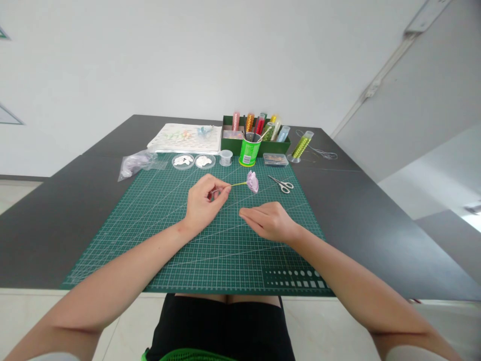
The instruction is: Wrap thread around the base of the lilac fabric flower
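Between the thumb and fingers of my left hand (206, 199) is the thin green stem of a pale purple artificial flower (252, 182). The bloom points right, above the cutting mat (158, 240). My right hand (268, 220) is closed in a pinch just below and right of the flower, apart from it. Whatever its fingertips may hold is too small or hidden to make out. Small scissors (281, 184) lie on the mat to the right of the bloom.
Along the mat's far edge stand two dishes of white pieces (183, 161), a small clear tub (226, 158), a green can (248, 152) of tools and a flat case (275, 159). Behind are a box of thread spools (233, 146) and papers (188, 138). A plastic bag (135, 164) lies left, a green spool (301, 147) right.
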A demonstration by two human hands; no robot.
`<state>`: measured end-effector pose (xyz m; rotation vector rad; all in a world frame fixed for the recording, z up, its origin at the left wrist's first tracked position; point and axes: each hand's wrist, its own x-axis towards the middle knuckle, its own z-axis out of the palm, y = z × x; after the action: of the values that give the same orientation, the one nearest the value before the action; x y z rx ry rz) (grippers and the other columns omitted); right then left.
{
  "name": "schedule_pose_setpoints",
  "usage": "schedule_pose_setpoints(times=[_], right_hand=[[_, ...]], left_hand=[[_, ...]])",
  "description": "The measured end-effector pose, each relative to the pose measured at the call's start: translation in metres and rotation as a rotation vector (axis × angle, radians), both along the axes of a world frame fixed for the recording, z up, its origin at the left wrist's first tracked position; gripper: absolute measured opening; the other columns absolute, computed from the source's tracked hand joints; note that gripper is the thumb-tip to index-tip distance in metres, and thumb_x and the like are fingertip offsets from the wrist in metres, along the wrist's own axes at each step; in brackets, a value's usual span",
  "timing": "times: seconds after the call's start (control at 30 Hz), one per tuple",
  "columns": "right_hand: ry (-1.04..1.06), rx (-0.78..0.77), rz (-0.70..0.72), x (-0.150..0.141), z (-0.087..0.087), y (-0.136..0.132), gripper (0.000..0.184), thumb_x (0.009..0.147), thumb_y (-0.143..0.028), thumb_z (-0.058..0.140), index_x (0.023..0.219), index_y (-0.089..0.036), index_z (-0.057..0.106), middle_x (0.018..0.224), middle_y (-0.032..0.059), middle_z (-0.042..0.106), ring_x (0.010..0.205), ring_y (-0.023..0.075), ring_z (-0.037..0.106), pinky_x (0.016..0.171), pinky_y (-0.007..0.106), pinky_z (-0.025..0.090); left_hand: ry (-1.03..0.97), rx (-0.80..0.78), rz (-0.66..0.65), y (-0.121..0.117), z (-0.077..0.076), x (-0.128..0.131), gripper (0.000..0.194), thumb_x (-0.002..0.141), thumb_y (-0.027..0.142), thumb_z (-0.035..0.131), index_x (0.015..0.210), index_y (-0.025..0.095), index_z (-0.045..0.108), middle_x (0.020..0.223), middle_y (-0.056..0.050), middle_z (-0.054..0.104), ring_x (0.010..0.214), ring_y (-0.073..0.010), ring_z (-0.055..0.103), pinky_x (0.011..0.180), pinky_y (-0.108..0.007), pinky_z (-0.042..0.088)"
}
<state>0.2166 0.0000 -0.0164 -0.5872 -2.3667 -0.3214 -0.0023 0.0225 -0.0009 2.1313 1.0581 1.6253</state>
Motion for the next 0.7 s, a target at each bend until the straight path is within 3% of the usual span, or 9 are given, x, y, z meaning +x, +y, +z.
schedule_pose_setpoints(times=[0.2,0.47,0.7], right_hand=[[0.011,0.047,0.051,-0.002,0.014,-0.009,0.017,0.101,-0.014,0.054,0.092,-0.014,0.068,0.066,-0.0011,0.073,0.047,0.0089,0.058,0.045,0.026,0.037],[0.177,0.022,0.068,-0.006,0.032,-0.025,0.01,0.101,-0.015,0.058,0.098,-0.014,0.068,0.063,-0.0017,0.072,0.047,0.008,0.06,0.046,0.023,0.043],[0.249,0.13,-0.006,0.005,0.049,-0.02,0.007,0.098,-0.012,0.062,0.098,-0.015,0.068,0.067,-0.0001,0.077,0.049,0.0087,0.066,0.049,0.021,0.05]], left_hand=[[0.042,0.002,0.028,0.001,-0.001,0.0,0.012,0.092,0.017,0.068,0.081,0.019,0.071,0.07,0.003,0.06,0.059,-0.0098,0.049,0.057,-0.023,0.043],[0.159,0.084,0.003,-0.003,-0.003,0.001,0.008,0.092,0.016,0.067,0.085,0.019,0.071,0.072,0.003,0.062,0.061,-0.0096,0.053,0.056,-0.021,0.044],[0.269,0.057,-0.14,-0.007,-0.011,0.006,0.01,0.094,0.015,0.065,0.087,0.019,0.071,0.079,0.001,0.067,0.068,-0.0095,0.059,0.061,-0.021,0.046]])
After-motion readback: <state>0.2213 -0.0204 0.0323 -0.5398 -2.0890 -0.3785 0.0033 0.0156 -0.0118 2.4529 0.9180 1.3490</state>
